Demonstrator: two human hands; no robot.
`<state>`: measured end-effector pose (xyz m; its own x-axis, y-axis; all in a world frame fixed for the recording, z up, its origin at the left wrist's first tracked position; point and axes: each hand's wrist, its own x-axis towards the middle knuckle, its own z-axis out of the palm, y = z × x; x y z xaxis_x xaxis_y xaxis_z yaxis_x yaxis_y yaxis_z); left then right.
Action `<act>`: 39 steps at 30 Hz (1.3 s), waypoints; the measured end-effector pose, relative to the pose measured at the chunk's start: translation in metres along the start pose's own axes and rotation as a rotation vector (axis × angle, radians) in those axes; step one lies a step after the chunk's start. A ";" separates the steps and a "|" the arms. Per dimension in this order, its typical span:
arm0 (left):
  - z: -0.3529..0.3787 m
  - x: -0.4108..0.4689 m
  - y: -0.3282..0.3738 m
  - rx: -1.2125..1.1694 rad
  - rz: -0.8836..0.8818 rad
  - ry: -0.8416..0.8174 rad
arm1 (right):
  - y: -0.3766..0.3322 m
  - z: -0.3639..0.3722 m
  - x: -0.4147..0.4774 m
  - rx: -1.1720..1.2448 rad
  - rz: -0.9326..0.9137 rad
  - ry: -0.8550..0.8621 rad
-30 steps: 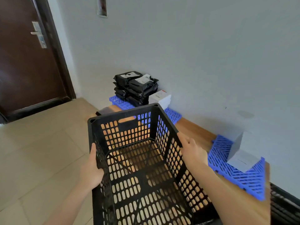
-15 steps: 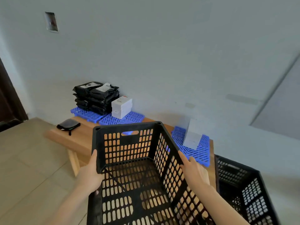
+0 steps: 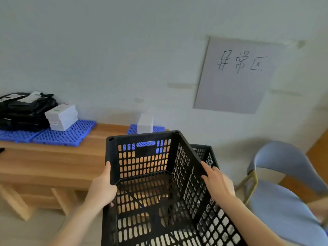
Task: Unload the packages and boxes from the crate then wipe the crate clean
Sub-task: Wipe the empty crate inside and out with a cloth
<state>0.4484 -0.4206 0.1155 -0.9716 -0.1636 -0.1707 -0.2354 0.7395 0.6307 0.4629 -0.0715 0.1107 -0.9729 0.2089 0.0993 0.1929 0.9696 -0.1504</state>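
Head view. Pale plaster wall (image 3: 124, 50) filled the background, with one grey sheet (image 3: 234, 75) bearing three handwritten characters fixed to it at right. Below it ran one wooden surface (image 3: 53, 160) carrying three blue slatted mats: a left mat (image 3: 16, 136), a middle mat (image 3: 65, 134) touching it, and a right mat (image 3: 132, 129) set apart and largely hidden.

One pile of black packages (image 3: 23, 110) lay on the left mat; the pile was too blurred for a count. Beside it, on the middle mat, stood what looked like two white boxes (image 3: 61, 117) stacked one on the other. One further white box (image 3: 145, 122) stood upright on the right mat.

Two black perforated crates were visible. The near crate (image 3: 142, 160) was held off the floor in front of the right end of the surface, its far wall overlapping the right mat; inside it only its own slotted bottom showed. Behind its far right corner a second crate (image 3: 205, 153) was visible as one corner only, so its contents could not be told.

Two hands held the near crate. The left hand (image 3: 103, 190) gripped the left wall, thumb lying up along the rim and fingers curled round the edge. The right hand (image 3: 218, 185) gripped the right wall, fingers wrapped over the rim.

One blue-grey chair (image 3: 287, 196) with gold legs stood at right.
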 end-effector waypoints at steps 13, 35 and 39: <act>0.125 0.021 0.159 0.111 0.303 -0.191 | 0.176 -0.039 -0.021 0.049 0.322 0.130; 0.271 0.304 0.289 0.072 0.303 -0.093 | 0.261 0.053 0.304 0.186 0.398 0.054; 0.290 0.337 0.291 0.067 0.273 -0.097 | 0.270 0.079 0.338 0.275 0.412 0.023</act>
<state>0.0589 -0.0713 0.0217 -0.9913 0.1080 -0.0752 0.0396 0.7893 0.6128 0.1756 0.2506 0.0261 -0.8193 0.5734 -0.0018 0.5169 0.7373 -0.4350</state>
